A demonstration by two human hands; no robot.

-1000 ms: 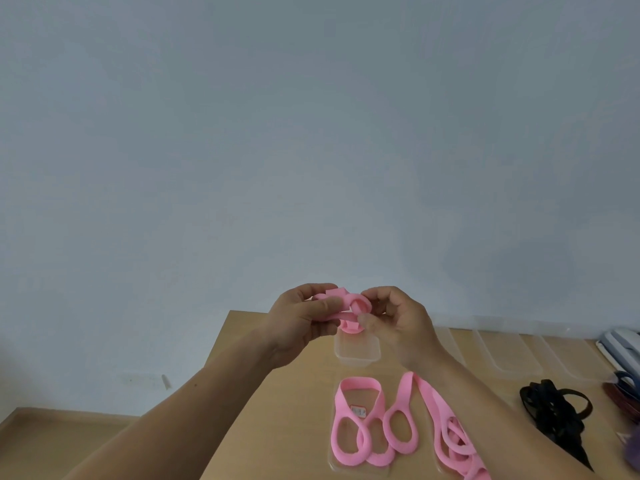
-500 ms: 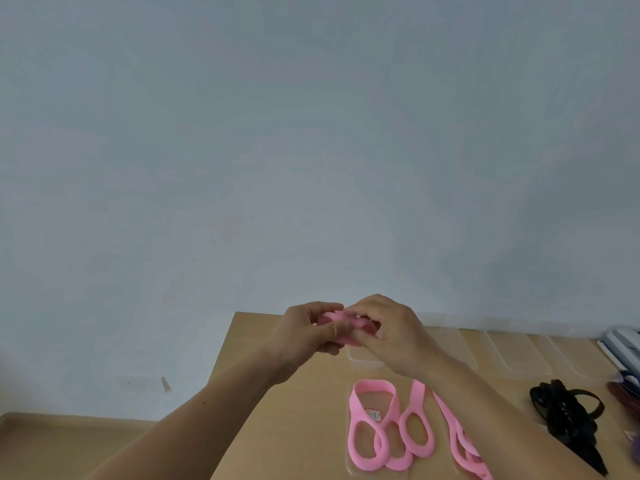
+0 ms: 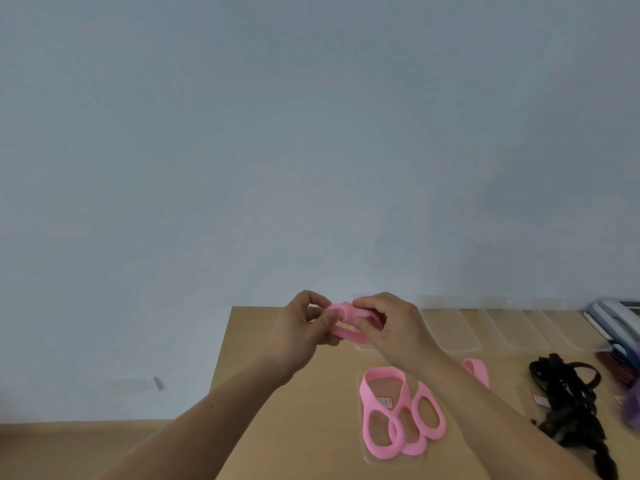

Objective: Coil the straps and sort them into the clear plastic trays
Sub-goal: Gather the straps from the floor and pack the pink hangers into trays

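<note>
Both hands hold one pink strap (image 3: pixel 348 323) in the air above the far edge of the wooden table (image 3: pixel 304 420). My left hand (image 3: pixel 304 332) pinches its left end, and my right hand (image 3: pixel 391 327) grips its right side with curled fingers. The strap is bunched into a small coil between them. More pink straps (image 3: pixel 398 415) lie looped on a clear plastic tray (image 3: pixel 367 459) nearer me. Several empty clear trays (image 3: pixel 460 332) line the table's far edge.
A heap of black straps (image 3: pixel 571 403) lies at the right of the table. Dark blue and red items (image 3: pixel 620 348) sit at the far right edge. A plain grey wall rises behind the table; floor shows at the lower left.
The two hands have closed together and the pink strap is bunched tighter between them. The view has shifted a little, so the table sits lower and further right.
</note>
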